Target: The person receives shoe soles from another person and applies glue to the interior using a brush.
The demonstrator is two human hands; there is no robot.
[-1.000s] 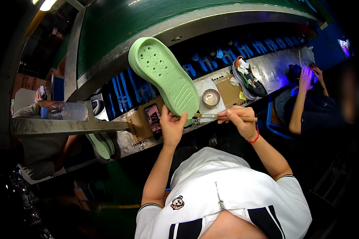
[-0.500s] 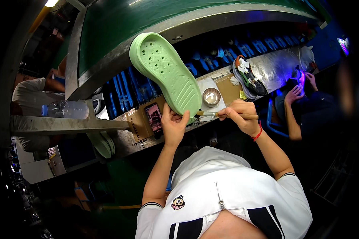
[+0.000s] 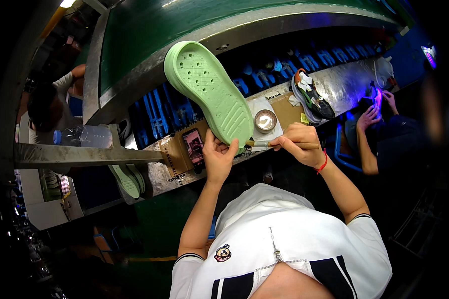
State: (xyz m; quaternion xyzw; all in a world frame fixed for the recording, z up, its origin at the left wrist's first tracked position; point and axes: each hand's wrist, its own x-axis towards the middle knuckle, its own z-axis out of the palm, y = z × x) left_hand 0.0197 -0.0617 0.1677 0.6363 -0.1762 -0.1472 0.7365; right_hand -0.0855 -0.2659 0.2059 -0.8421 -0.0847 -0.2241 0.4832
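Note:
A pale green shoe sole [image 3: 209, 89], dotted with small holes at its far end and grooved at its near end, is tilted up in my left hand [image 3: 219, 158]. The thumb lies on its near end and the fingers go underneath. My right hand [image 3: 300, 144] is closed round the wooden handle of a brush [image 3: 262, 143], whose bristles touch the sole's near right edge. Just beyond the brush, a round cup [image 3: 265, 121] with whitish contents stands on white paper [image 3: 257, 105].
A phone [image 3: 193, 147] lies on cardboard [image 3: 169, 158] to the left. A multicoloured shoe [image 3: 310, 97] sits on the bench at right. Further left are a water bottle [image 3: 85, 136] on a metal bar and more green soles [image 3: 127, 179]. A co-worker's hands [image 3: 368, 119] hold a purple-lit shoe.
The brush and my right hand have shifted slightly left along the sole's near edge. The sole has moved a little right. At far left, another person has changed posture.

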